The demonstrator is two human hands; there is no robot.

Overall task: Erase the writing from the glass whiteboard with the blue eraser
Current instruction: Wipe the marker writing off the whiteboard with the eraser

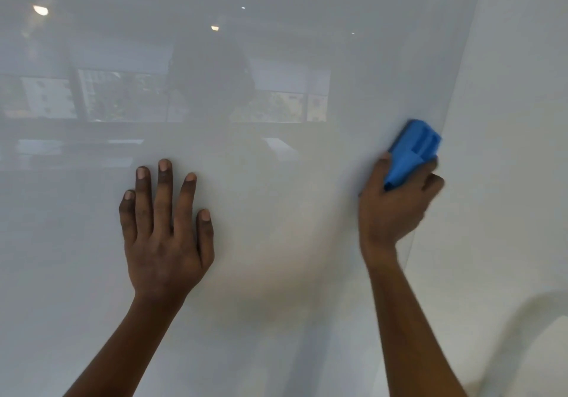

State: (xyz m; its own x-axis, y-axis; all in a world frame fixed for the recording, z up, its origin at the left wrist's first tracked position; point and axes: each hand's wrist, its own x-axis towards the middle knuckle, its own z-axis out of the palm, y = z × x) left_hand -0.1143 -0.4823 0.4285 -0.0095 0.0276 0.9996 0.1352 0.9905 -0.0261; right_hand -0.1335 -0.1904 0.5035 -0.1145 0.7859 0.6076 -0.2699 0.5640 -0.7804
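The glass whiteboard (276,166) fills most of the view and shows no writing, only pale reflections of windows and ceiling lights. My right hand (396,209) grips the blue eraser (413,150) and holds it against the glass close to the board's right edge. The eraser and the fingers are slightly blurred. My left hand (166,227) lies flat on the glass at the lower middle with its fingers spread and straight.
The board's right edge (451,89) runs down at a slant, and a plain white wall (507,181) lies beyond it. A curved shadow (522,335) falls on the wall at the lower right.
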